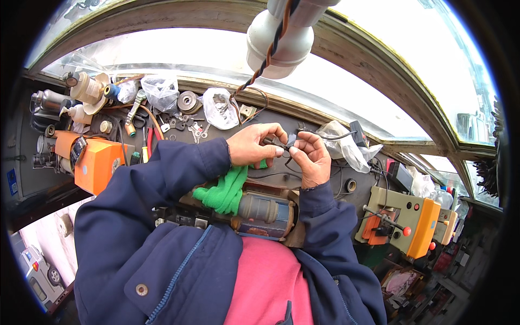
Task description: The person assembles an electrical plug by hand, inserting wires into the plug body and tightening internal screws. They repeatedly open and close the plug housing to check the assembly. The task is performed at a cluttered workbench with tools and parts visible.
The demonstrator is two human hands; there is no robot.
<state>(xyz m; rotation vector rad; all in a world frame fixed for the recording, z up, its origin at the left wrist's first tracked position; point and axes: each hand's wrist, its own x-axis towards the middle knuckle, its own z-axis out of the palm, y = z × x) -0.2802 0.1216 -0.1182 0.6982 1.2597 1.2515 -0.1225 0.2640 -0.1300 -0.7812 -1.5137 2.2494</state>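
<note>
Above the middle of the bench, my left hand (254, 145) and my right hand (312, 162) meet, fingertips almost touching. Both are closed in a pinch around a small dark object (285, 147), mostly hidden by the fingers, so its kind cannot be made out. Under my left wrist a bright green cloth (227, 190) is bunched up, partly covered by the sleeve. Beside it, nearest my body, lies a blue-grey cylindrical motor (265, 214) with worn paint.
Keys (197, 131), a metal wheel (188, 102) and plastic bags (160, 92) lie along the window side. An orange machine (97, 162) stands left, a beige-and-orange one (403, 216) with a red-knobbed lever right. A white lamp fitting (279, 46) with twisted wire hangs overhead.
</note>
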